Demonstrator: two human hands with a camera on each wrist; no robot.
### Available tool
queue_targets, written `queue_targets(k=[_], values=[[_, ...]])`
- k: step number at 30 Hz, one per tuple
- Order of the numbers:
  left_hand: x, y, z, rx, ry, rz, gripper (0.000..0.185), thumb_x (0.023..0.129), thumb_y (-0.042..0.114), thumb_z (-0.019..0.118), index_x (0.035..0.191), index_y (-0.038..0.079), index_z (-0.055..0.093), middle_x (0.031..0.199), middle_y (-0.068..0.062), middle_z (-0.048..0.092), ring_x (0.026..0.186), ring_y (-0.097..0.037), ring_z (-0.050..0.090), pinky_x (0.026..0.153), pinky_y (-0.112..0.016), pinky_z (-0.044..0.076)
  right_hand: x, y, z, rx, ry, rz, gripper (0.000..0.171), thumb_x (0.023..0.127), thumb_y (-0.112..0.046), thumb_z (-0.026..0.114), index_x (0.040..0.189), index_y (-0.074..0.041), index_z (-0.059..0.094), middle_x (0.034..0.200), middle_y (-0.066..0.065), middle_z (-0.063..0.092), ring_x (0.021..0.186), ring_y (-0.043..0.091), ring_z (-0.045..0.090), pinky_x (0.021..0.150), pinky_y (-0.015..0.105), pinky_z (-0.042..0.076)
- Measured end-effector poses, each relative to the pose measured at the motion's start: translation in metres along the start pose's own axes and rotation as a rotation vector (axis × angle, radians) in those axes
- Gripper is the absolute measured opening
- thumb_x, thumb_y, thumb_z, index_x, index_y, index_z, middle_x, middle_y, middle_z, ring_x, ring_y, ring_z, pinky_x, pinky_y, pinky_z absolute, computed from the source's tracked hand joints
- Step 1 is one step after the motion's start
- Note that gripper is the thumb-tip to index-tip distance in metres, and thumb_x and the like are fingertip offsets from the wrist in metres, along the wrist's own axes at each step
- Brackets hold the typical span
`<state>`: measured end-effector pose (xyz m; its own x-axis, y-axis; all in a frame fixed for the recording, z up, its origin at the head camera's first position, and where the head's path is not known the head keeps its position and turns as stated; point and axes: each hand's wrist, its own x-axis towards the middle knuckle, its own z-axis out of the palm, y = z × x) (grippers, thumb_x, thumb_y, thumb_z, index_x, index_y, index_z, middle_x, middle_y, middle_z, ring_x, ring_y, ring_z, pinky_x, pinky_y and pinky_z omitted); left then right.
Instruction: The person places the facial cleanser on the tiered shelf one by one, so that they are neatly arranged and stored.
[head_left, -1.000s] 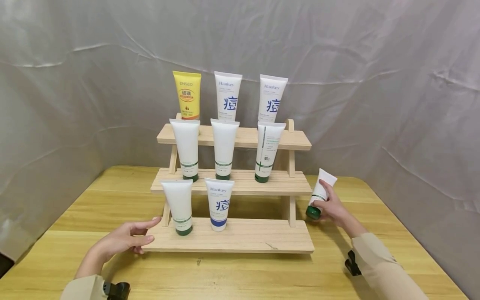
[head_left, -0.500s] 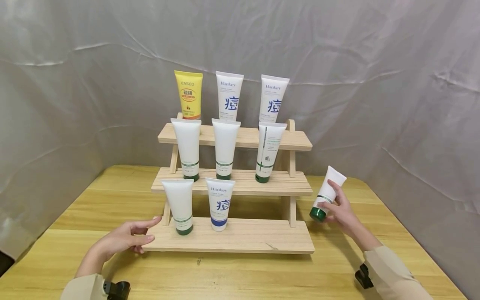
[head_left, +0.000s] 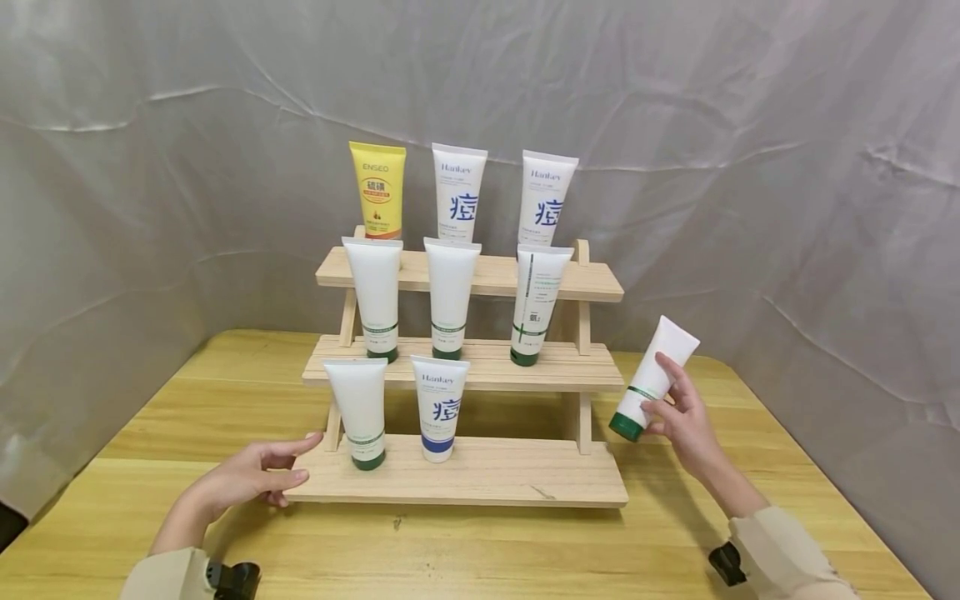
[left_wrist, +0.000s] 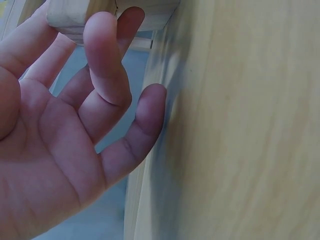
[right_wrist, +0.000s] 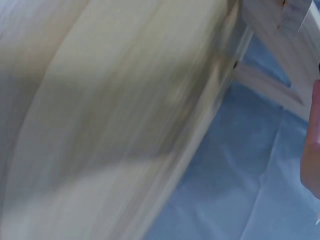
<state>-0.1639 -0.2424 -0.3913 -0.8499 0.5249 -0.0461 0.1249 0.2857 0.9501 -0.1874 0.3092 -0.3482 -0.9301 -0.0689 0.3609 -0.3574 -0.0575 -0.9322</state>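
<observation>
The right hand (head_left: 686,417) grips a white tube (head_left: 654,379) (green cap down, tilted) above the bench (head_left: 750,467), right of the wooden rack (head_left: 480,479). It looks light, soft and squeezable; holding near the cap seems firmest. The left hand (head_left: 251,477) rests relaxed against the rack's corner.

We take the three-tier pale wooden display rack (head_left: 480,475) as landmark; it stands on the yellow wooden table (head_left: 112,500). Three tubes stand on each upper tier, two on its lowest. Left of its base rests the left hand (head_left: 251,479); right of it, the right hand (head_left: 686,421) holds a tilted white green-capped tube (head_left: 652,379).
</observation>
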Motion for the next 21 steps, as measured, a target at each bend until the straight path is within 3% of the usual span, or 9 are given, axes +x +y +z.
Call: queue_targets(k=[6,14,21], values=[[0.0,0.002,0.001,0.013,0.002,-0.004,0.057,0.091,0.013,0.056,0.136,-0.009,0.029,0.072,-0.003,0.045,0.057,-0.013,0.053,0.054,-0.028,0.048,-0.001,-0.002,0.009,0.006,0.003,-0.094,0.071,0.082,0.019,0.041,0.137,-0.024,0.03,0.111,-0.001,0.049,0.084,0.009,0.061,0.057,0.023,0.052],[-0.001,0.003,0.001,0.019,0.002,-0.007,0.058,0.091,0.013,0.057,0.135,-0.011,0.028,0.072,-0.003,0.046,0.057,-0.012,0.053,0.054,-0.027,0.048,-0.005,-0.009,0.028,0.056,-0.026,-0.19,0.073,0.077,0.026,0.047,0.135,-0.018,0.034,0.112,0.003,0.049,0.085,0.011,0.061,0.06,0.023,0.052],[0.0,0.004,0.002,0.023,0.001,-0.002,0.059,0.091,0.013,0.056,0.135,-0.011,0.025,0.072,-0.003,0.046,0.057,-0.013,0.053,0.054,-0.028,0.048,-0.008,-0.01,0.053,-0.016,-0.093,-0.216,0.074,0.073,0.026,0.053,0.134,-0.013,0.036,0.114,0.003,0.05,0.09,0.012,0.059,0.066,0.025,0.053]])
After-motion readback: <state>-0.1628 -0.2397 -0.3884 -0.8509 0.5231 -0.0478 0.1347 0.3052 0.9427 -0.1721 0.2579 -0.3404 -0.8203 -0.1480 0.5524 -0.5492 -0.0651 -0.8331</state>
